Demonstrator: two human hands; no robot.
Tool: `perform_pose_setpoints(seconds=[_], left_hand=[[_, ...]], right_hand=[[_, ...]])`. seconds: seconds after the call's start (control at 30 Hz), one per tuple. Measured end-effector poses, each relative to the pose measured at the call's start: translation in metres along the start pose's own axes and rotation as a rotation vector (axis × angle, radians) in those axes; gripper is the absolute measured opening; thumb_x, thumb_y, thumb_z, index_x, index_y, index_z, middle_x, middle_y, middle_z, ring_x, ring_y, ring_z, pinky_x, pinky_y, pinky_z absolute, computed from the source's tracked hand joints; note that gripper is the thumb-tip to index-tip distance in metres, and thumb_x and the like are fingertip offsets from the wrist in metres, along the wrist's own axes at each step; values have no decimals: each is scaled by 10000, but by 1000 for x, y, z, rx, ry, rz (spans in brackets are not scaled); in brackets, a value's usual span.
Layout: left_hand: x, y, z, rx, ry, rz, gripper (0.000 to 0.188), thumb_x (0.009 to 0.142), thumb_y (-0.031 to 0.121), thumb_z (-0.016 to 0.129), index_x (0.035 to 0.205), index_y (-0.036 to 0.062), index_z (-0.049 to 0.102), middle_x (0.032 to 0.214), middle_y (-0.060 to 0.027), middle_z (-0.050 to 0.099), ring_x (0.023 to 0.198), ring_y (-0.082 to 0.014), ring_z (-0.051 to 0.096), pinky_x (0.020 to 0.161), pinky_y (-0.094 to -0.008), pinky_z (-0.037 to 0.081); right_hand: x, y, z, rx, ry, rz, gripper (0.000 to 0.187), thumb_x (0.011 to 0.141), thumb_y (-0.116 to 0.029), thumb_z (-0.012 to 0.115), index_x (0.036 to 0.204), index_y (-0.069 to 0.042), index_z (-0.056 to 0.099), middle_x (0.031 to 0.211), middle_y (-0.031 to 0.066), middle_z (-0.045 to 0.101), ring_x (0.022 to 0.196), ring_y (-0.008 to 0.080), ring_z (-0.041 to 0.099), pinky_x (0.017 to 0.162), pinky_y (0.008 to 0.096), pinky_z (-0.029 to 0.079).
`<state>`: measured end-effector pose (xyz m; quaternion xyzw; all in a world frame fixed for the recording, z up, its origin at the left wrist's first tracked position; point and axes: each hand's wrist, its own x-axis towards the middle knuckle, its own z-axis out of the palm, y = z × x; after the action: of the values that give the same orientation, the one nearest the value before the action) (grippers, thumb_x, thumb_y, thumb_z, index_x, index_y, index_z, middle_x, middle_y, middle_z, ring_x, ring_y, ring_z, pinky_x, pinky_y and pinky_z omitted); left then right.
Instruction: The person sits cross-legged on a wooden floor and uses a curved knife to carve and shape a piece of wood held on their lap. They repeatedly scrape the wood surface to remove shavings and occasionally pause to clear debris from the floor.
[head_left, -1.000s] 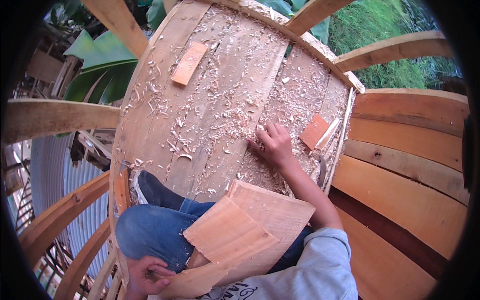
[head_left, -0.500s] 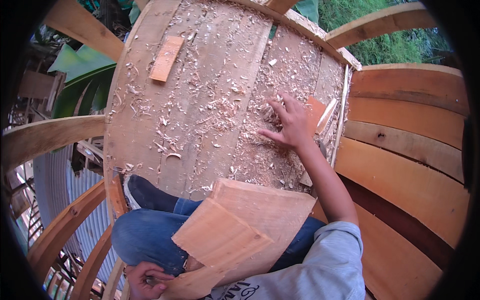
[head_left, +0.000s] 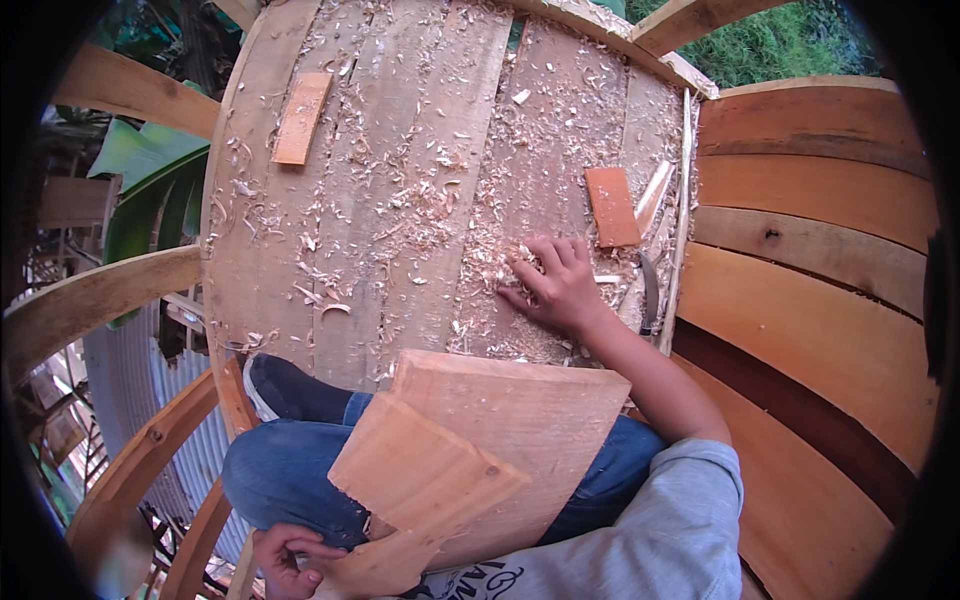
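A thick pale board (head_left: pixel 540 430) rests across my lap. On it lies a thinner, shaped piece of wood (head_left: pixel 425 465) with a wide end and a narrow lower part. My left hand (head_left: pixel 287 560) is closed at that narrow part, thumb and fingers about its edge. Over the plank floor, my right hand (head_left: pixel 560 285) reaches down into the wood shavings (head_left: pixel 500 325). Its fingers are bent and apart from the thumb, with the fingertips partly hidden among the shavings. A dark curved blade-like tool (head_left: pixel 649 292) lies just right of that hand.
Past my right hand lies a reddish wood block (head_left: pixel 612 207), beside pale split sticks (head_left: pixel 652 195). Another flat block (head_left: pixel 302 118) is at the far left of the plank floor (head_left: pixel 400 270). A slatted wooden wall (head_left: pixel 800 240) stands on the right; curved rails (head_left: pixel 110 290) border the left.
My right hand has drawn nearer to me and slightly left, its fingers more bent. The reddish block and the dark tool now show more fully. My left hand keeps its place at the wood piece.
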<state>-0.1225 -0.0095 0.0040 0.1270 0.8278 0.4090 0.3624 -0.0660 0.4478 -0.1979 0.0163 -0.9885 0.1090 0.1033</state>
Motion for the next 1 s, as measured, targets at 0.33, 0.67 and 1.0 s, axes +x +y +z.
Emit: perform_pose_setpoints(seconds=[0.33, 0.67, 1.0], left_hand=[[5, 13, -2, -391, -131, -92, 521, 757, 373, 798, 1019, -26, 590, 810, -105, 739, 752, -127, 700, 717, -225, 508], [18, 11, -18, -243, -311, -22, 446, 768, 329, 785, 1098, 93, 600, 816, -48, 736, 741, -175, 722, 662, -258, 556], [13, 11, -20, -308, -331, 53, 463, 831, 432, 705, 1117, 90, 581, 806, -54, 727, 738, -177, 718, 629, -268, 563]], right_hand=[[48, 7, -5, 81, 60, -116, 279, 742, -318, 764, 783, -107, 586, 777, 64, 534, 719, 236, 546, 601, 362, 431], [155, -18, 28, -11, 77, -186, 263, 758, -198, 771, 912, -32, 638, 1137, 163, 597, 1019, 342, 584, 850, 425, 485], [134, -43, 26, -140, -116, -309, 714, 686, -588, 722, 1221, -127, 617, 1256, 169, 550, 1171, 352, 517, 960, 508, 367]])
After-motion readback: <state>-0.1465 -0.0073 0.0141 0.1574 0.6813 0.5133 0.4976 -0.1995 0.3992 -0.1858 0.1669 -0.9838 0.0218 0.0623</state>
